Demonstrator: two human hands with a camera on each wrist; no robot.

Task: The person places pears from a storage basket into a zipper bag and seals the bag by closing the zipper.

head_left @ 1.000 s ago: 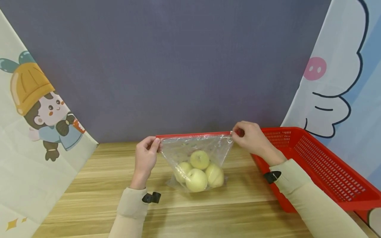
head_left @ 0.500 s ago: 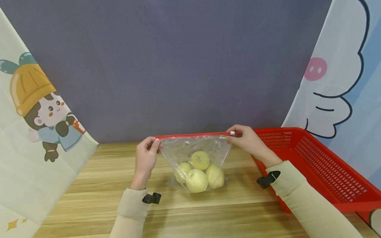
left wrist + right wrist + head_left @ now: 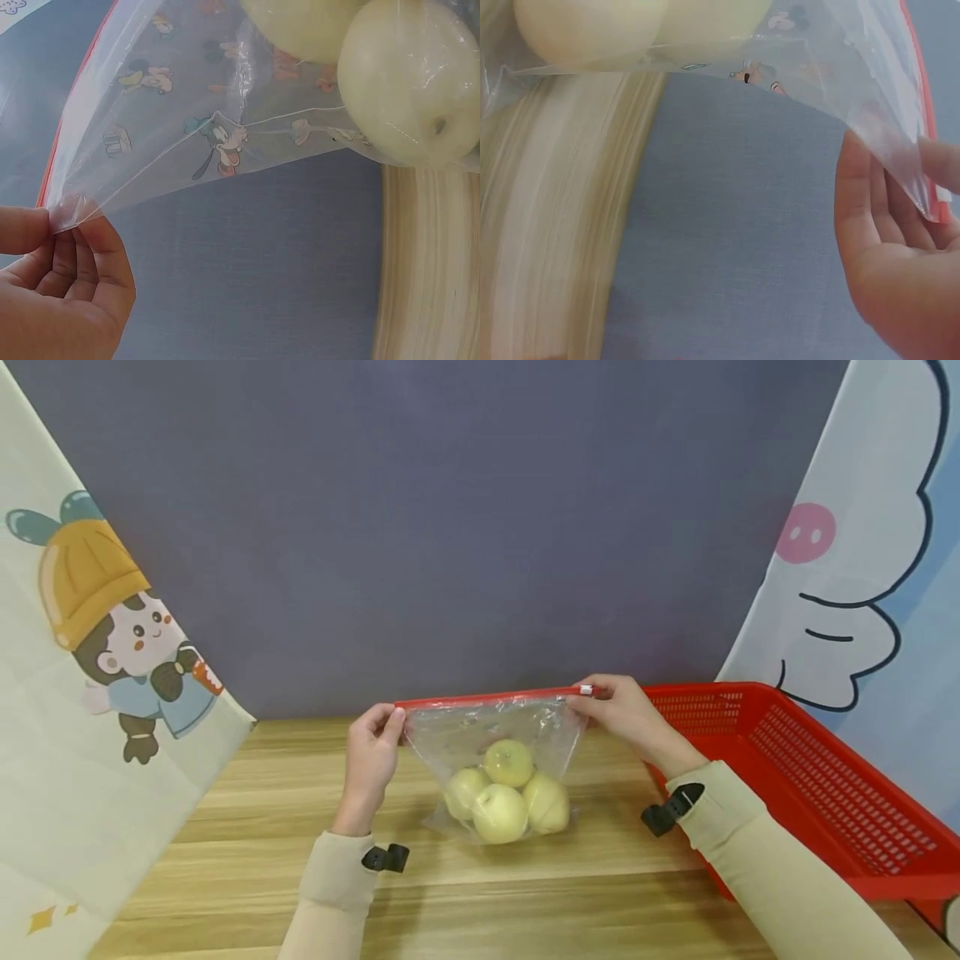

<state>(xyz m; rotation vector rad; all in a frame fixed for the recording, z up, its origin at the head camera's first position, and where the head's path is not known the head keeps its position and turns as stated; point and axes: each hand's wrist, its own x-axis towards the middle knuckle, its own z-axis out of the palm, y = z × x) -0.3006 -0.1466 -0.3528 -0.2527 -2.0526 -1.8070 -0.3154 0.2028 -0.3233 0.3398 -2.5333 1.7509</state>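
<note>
A clear zip bag (image 3: pixel 450 735) with a red zip strip (image 3: pixel 487 698) and printed cartoon figures holds several round, pale yellow-green fruits (image 3: pixel 500 813). At its upper left corner, my left hand (image 3: pixel 372 747) pinches the bag between thumb and fingers, as the left wrist view shows below the zip. My right hand (image 3: pixel 626 714) grips the opposite upper corner, thumb in front and fingers behind the film. A white slider (image 3: pixel 586 690) sits at the zip's right end, just by the right fingers. The strip is stretched taut between both hands. Whether the bag's bottom touches the table is unclear.
A red perforated basket (image 3: pixel 780 777) stands at the right, partly behind the right forearm. Under the bag is a wood-grain table (image 3: pixel 247 835). A dark grey backdrop (image 3: pixel 465 527) rises behind it, with cartoon-printed cloths on both sides.
My right hand has shifted slightly left from the zip's very end, so the white slider now shows clearly. The strip's right end is a little higher. My left hand keeps its hold.
</note>
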